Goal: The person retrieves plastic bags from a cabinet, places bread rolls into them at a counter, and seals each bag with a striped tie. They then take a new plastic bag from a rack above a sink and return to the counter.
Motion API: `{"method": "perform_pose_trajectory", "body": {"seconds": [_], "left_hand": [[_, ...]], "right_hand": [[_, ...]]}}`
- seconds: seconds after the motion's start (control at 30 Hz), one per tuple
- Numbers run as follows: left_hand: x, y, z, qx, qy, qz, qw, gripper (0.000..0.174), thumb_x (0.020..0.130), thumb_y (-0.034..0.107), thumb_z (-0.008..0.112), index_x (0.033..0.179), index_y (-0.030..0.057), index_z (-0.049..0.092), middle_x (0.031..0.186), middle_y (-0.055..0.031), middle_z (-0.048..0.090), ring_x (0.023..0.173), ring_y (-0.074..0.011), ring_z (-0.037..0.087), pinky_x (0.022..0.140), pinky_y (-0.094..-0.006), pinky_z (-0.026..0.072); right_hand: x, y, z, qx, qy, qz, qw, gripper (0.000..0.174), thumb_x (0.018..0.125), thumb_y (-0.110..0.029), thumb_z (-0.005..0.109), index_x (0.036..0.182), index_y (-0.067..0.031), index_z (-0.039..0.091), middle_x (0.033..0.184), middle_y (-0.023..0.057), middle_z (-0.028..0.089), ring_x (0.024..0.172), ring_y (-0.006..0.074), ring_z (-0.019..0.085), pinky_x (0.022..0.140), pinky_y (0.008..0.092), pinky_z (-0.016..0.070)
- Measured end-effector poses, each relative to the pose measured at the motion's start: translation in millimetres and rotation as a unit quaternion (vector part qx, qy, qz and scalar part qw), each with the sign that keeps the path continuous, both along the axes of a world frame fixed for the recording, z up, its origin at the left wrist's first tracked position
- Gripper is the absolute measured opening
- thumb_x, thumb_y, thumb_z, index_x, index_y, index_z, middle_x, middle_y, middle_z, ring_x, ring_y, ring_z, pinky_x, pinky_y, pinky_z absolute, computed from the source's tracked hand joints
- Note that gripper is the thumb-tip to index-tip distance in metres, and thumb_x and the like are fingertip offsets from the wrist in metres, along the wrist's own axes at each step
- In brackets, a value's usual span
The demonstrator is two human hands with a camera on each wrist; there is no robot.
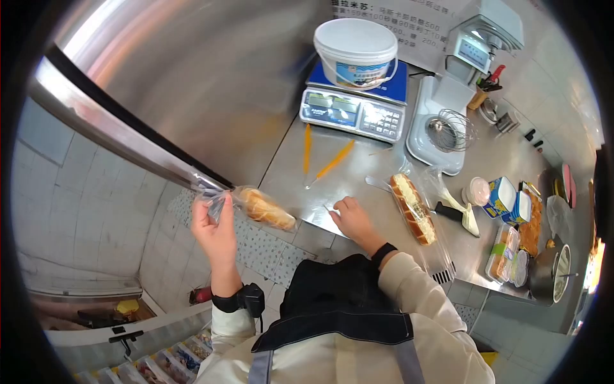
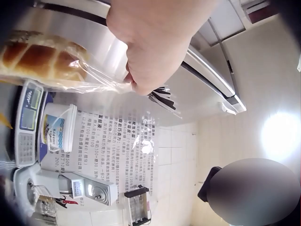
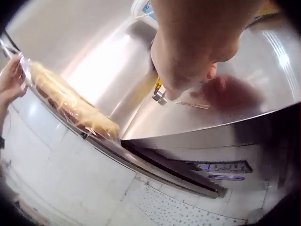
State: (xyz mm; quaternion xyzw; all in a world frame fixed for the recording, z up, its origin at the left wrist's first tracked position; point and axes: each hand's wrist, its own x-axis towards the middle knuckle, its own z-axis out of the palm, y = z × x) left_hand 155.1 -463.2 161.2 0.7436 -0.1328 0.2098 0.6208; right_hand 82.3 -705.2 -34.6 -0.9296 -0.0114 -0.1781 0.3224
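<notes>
My left hand (image 1: 215,230) pinches the gathered neck of a clear plastic bag (image 2: 106,82), held up off the counter's left edge. Inside lies a long golden bread roll (image 1: 265,209), its scored brown crust showing in the left wrist view. Low over the steel counter, my right hand (image 1: 355,224) has its fingertips together at a thin twist tie (image 3: 193,104); the hand partly hides it. Beyond that hand lie tongs (image 1: 329,168) with yellow arms, spread in a V. To its right rests another bagged roll (image 1: 412,208), split and filled with cream.
A scale (image 1: 352,115) carries a white bucket (image 1: 355,48) at the back, beside a stand mixer (image 1: 448,96). Rightward are a piping bag (image 1: 470,221), blue-and-white tubs (image 1: 502,195), a boxed cake (image 1: 502,253) and a steel bowl (image 1: 553,275). A steel wall (image 1: 192,83) rises left.
</notes>
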Motion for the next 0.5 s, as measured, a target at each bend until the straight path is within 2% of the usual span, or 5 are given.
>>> {"method": "perform_pose_trajectory", "body": {"seconds": [0.17,0.2,0.33,0.43,0.5], "left_hand": [[-11,-11,4,0.012,0.041,0.031,0.999,0.008,0.084,0.005,0.059,0.089,-0.0010,0.057,0.085,-0.0038,0.059,0.079,-0.0103,0.053,0.075,-0.0245,0.0422],[-12,-9,4,0.016,0.037,0.023,0.999,0.010,0.085,0.007,0.057,0.091,-0.0014,0.056,0.087,-0.0045,0.059,0.081,-0.0107,0.053,0.076,-0.0250,0.0424],[-1,-1,-4,0.012,0.017,-0.021,1.000,0.016,0.088,0.010,0.055,0.098,-0.0022,0.055,0.092,-0.0057,0.059,0.083,-0.0116,0.053,0.079,-0.0255,0.0420],[1,-3,-1,0.013,0.026,-0.029,0.999,0.017,0.088,0.010,0.054,0.099,-0.0023,0.054,0.093,-0.0057,0.058,0.085,-0.0116,0.053,0.080,-0.0255,0.0416],[0,-4,0,0.044,0.027,-0.033,0.998,0.017,0.088,0.011,0.053,0.098,-0.0022,0.055,0.094,-0.0058,0.058,0.086,-0.0116,0.053,0.079,-0.0256,0.0416]], "right_hand": [[24,4,-49,-0.159,0.036,0.049,0.985,0.004,0.059,-0.005,0.057,0.060,-0.0026,0.061,0.070,0.0160,0.060,0.069,0.0319,0.058,0.068,0.0415,0.0476],[21,12,-35,-0.163,0.080,0.030,0.983,0.008,0.060,-0.007,0.059,0.066,-0.0027,0.060,0.075,0.0147,0.059,0.079,0.0303,0.056,0.078,0.0377,0.0448],[14,21,-7,-0.188,0.165,-0.002,0.968,0.015,0.071,-0.009,0.055,0.081,-0.0027,0.063,0.089,0.0103,0.062,0.091,0.0258,0.054,0.080,0.0338,0.0443],[8,22,-2,-0.215,0.156,0.001,0.964,0.017,0.071,-0.009,0.054,0.085,-0.0023,0.062,0.091,0.0106,0.061,0.093,0.0262,0.053,0.080,0.0336,0.0432],[2,19,-9,-0.201,0.020,-0.038,0.979,0.014,0.073,-0.011,0.051,0.082,-0.0020,0.057,0.082,0.0095,0.058,0.086,0.0240,0.052,0.076,0.0332,0.0427]]}}
